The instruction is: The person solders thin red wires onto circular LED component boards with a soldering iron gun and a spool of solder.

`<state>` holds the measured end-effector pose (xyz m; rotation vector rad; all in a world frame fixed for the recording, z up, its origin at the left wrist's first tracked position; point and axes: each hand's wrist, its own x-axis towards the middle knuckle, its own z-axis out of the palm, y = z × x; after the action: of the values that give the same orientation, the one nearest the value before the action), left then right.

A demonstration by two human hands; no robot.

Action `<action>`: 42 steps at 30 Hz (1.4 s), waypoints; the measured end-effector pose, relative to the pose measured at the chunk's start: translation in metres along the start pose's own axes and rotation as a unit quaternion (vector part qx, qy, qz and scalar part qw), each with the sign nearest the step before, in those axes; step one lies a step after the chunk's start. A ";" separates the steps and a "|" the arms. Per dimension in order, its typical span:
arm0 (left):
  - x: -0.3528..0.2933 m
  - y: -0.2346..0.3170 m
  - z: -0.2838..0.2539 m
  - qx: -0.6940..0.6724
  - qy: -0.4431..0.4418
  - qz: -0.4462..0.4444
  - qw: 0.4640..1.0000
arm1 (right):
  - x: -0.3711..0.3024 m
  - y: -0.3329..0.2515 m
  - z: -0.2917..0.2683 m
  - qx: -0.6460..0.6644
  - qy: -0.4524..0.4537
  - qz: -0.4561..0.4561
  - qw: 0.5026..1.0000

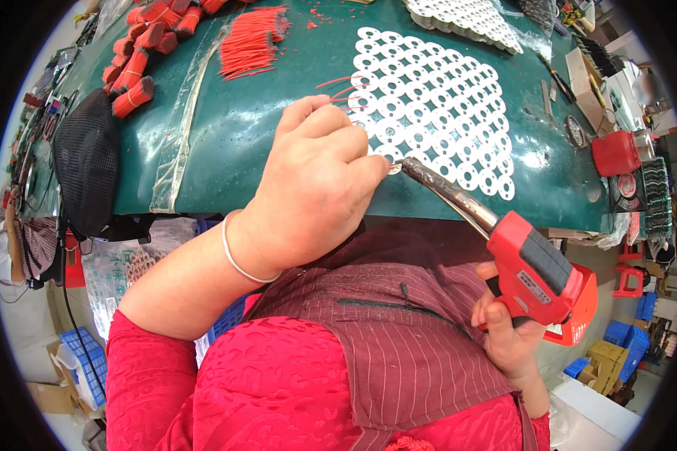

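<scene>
My right hand (510, 334) is wrapped round the grip of a red and black soldering gun (535, 269). Its dark tip reaches left to the near edge of a panel of joined white round circuit boards (447, 124). Close beside that tip, the thumb and fingers of my left hand (316, 177) are pinched together over the panel's near-left corner. A bit of thin red wire seems to show at the fingertips, mostly hidden by the hand. Further along the panel's left edge, several red wires (341, 81) stick out to the left from the boards.
A pile of loose red wires (250, 39) lies at the back of the green table mat (226, 150), with tied wire bundles (135, 69) left of it. A black mesh cap-like thing (89, 161) hangs over the left edge. More white boards (466, 21) are stacked behind; pliers (558, 77) lie right.
</scene>
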<state>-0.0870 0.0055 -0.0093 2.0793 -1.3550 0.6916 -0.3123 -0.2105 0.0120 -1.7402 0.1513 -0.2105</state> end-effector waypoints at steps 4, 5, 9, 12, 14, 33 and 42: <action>0.001 0.000 0.001 -0.002 0.006 0.006 1.000 | -0.002 0.000 0.000 -0.005 0.009 0.008 1.000; 0.001 0.001 0.001 -0.002 0.006 0.006 1.000 | -0.002 0.000 0.000 -0.005 0.008 0.008 1.000; 0.000 0.002 0.001 0.010 0.001 0.004 1.000 | -0.006 0.004 -0.005 -0.034 -0.011 -0.001 0.999; 0.000 0.002 0.002 0.013 -0.001 0.005 1.000 | -0.007 0.006 -0.009 -0.060 -0.027 -0.019 0.998; 0.000 0.002 0.002 0.015 0.001 0.006 1.000 | -0.006 0.004 -0.007 -0.071 -0.033 -0.027 0.997; 0.003 0.000 0.001 -0.055 0.062 -0.036 0.996 | 0.003 -0.005 0.007 0.016 0.035 0.017 0.999; 0.001 0.000 0.002 -0.025 0.040 -0.059 0.997 | 0.008 -0.001 0.005 0.000 0.007 0.003 1.000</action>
<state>-0.0862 0.0035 -0.0094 2.0510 -1.1829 0.6767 -0.3033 -0.2070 0.0122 -1.7392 0.1664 -0.2179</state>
